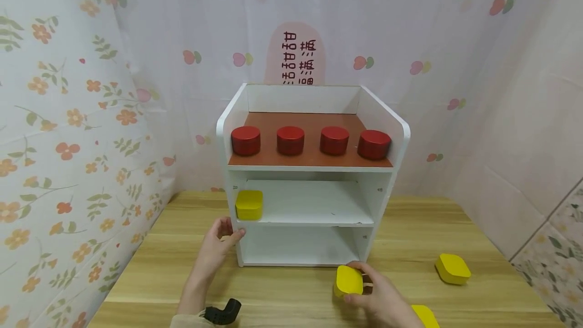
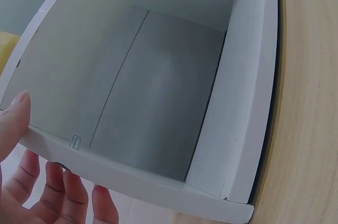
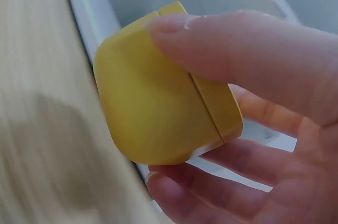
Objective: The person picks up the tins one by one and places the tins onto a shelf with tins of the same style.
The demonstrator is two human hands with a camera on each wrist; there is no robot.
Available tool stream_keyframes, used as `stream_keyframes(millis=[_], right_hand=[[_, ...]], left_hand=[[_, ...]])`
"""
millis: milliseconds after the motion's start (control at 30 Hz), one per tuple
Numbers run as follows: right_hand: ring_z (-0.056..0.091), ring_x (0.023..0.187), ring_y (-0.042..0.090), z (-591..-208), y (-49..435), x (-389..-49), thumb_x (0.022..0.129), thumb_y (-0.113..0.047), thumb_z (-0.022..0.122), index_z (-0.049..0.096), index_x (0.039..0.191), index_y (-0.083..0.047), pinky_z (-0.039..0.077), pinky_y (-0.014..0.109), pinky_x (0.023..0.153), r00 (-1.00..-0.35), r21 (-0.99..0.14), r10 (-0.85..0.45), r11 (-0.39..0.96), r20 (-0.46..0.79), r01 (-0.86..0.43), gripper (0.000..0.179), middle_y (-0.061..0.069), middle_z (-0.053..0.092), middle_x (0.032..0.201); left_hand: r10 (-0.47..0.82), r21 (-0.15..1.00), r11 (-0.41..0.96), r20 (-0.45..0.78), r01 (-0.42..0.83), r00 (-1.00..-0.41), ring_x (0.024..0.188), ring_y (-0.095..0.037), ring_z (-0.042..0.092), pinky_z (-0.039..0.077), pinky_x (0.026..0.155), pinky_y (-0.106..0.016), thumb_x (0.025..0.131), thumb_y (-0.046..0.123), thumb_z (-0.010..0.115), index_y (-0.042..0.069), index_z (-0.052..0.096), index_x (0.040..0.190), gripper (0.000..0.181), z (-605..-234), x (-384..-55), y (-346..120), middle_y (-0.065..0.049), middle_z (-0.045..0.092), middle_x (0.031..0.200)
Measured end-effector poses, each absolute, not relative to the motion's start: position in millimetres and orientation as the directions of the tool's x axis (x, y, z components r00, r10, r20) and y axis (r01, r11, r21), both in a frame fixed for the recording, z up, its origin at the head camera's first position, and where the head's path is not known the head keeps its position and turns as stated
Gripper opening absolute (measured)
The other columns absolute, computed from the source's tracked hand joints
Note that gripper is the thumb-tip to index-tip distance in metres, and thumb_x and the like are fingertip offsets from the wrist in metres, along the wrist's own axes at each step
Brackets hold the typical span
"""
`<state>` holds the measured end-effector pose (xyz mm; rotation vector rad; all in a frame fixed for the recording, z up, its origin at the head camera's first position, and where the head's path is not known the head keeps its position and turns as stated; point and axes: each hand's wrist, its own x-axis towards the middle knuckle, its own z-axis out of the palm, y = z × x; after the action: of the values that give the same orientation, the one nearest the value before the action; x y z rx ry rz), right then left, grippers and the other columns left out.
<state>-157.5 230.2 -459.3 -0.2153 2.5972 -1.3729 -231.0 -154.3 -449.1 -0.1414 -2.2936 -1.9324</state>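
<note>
My right hand [image 1: 380,295] grips a yellow square tin [image 1: 348,281] with rounded corners, just in front of the white shelf unit [image 1: 305,224]. In the right wrist view the thumb lies across the yellow tin [image 3: 153,97] and the fingers curl under it; a lid seam shows. At the unit's left side panel, my left hand [image 1: 218,242] pinches the front edge. The left wrist view has the thumb on the panel's inner side and the fingers [image 2: 74,192] on its outside. Another yellow tin [image 1: 249,205] sits at the left end of the middle shelf.
Several red round tins [image 1: 290,140] stand in a row on the brown top shelf. To the right on the wooden table [image 1: 410,237] lie a yellow tin [image 1: 453,269] and another yellow tin [image 1: 425,316], partly cut off by the frame. Patterned curtains [image 1: 182,105] hang behind.
</note>
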Motion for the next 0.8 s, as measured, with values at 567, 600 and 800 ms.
stream_keyframes(millis=[567, 600, 800], right_hand=[[0.056, 0.102, 0.022, -399, 214, -154, 0.077, -0.027, 0.085, 0.054, 0.131, -0.007, 0.05, 0.034, 0.087, -0.961, -0.79, -0.219, 0.553, 0.168, -0.264, 0.066, 0.006, 0.06, 0.116], [0.056, 0.103, 0.021, -394, 211, -155, 0.077, -0.027, 0.085, 0.054, 0.131, -0.007, 0.049, 0.035, 0.088, -0.959, -0.786, -0.221, 0.555, 0.177, -0.273, 0.066, 0.005, 0.06, 0.117], [0.054, 0.106, 0.019, -370, 194, -165, 0.078, -0.029, 0.084, 0.055, 0.131, -0.013, 0.047, 0.041, 0.092, -0.943, -0.777, -0.257, 0.541, 0.211, -0.321, 0.063, 0.001, 0.058, 0.124]], left_hand=[[-0.026, 0.973, 0.174, 0.158, 0.151, -0.987, 0.102, -0.023, 0.048, 0.041, 0.084, -0.033, 0.089, 0.023, 0.074, 0.005, 0.052, 0.115, 0.039, -451, -234, -154, -0.01, 0.053, 0.105], [-0.026, 0.973, 0.173, 0.158, 0.151, -0.987, 0.102, -0.023, 0.048, 0.041, 0.084, -0.032, 0.089, 0.022, 0.074, 0.005, 0.052, 0.115, 0.039, -451, -234, -154, -0.011, 0.053, 0.105], [-0.026, 0.973, 0.174, 0.156, 0.15, -0.987, 0.101, -0.024, 0.048, 0.042, 0.083, -0.032, 0.088, 0.023, 0.075, 0.005, 0.052, 0.115, 0.04, -451, -233, -155, -0.011, 0.053, 0.105]])
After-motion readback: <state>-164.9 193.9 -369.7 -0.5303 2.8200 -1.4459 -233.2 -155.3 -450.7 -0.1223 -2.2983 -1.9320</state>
